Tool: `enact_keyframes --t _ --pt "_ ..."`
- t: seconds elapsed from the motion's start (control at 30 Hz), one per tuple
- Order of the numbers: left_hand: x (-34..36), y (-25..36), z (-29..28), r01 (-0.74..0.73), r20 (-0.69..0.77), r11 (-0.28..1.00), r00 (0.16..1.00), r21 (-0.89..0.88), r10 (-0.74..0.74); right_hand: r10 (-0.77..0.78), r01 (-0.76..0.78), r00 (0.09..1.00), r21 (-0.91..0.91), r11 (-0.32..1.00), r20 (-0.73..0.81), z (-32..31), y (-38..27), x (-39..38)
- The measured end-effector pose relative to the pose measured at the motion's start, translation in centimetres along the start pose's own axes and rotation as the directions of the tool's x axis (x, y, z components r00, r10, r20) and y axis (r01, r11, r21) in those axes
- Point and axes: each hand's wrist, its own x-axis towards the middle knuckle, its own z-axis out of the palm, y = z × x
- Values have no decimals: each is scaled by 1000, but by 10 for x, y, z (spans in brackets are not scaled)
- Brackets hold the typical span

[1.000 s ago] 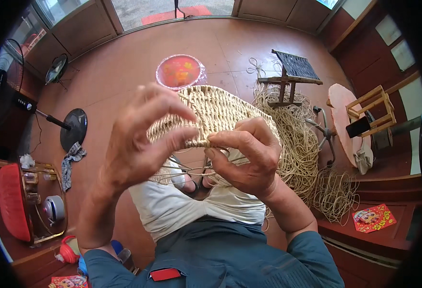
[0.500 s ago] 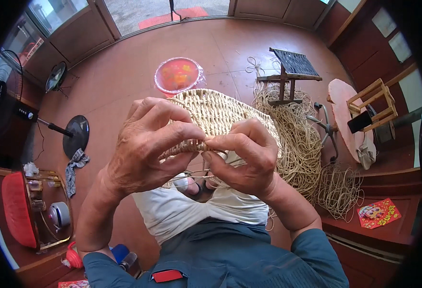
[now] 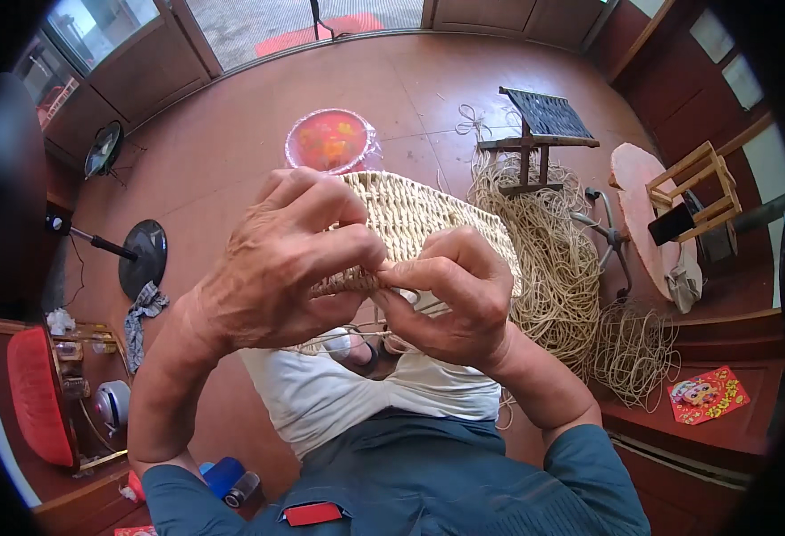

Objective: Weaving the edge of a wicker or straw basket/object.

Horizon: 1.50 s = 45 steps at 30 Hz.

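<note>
A pale woven straw piece (image 3: 428, 210), basket-like with a tight weave, stands in front of me above my lap. My left hand (image 3: 289, 263) is closed around its near rim, thumb below and fingers curled over the top. Right beside it, my right hand (image 3: 455, 295) pinches at the same rim, and the fingertips of both hands meet there. A thin strand of straw cord seems to run between the right thumb and forefinger, mostly hidden by the fingers. Loose strands hang beneath the hands, over my white trousers (image 3: 312, 393).
A large heap of straw cord (image 3: 553, 259) lies on the floor at right, by a dark-topped wooden stool (image 3: 549, 121). A red basin (image 3: 330, 141) stands ahead. To the left are a fan base (image 3: 144, 259) and a red-backed chair (image 3: 42, 397); a pink round table (image 3: 642, 214) is far right.
Both hands stay at the rim, with only small finger movements. The woven piece has tilted slightly, and the fan's head at left has turned.
</note>
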Motion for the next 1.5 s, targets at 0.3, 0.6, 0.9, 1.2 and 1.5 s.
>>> enact_keyframes --t 0.3,0.6,0.9,1.2,1.5 --pt "4 -10 14 57 76 988 996 -143 -46 -1 1 1000 -10 1000 -6 2 4 5" --pt "-56 28 20 145 -446 987 880 -72 -162 65 -66 996 7 998 64 -6 2 9" --pt "-53 102 105 419 -56 286 481 -862 -875 113 -121 973 27 992 201 -4 4 19" --pt "-24 82 130 -269 76 -213 442 -939 -894 102 -118 969 59 991 223 -6 5 21" --pt "-19 75 133 -435 136 -325 412 -840 -901 109 -122 965 42 992 237 -6 8 20"
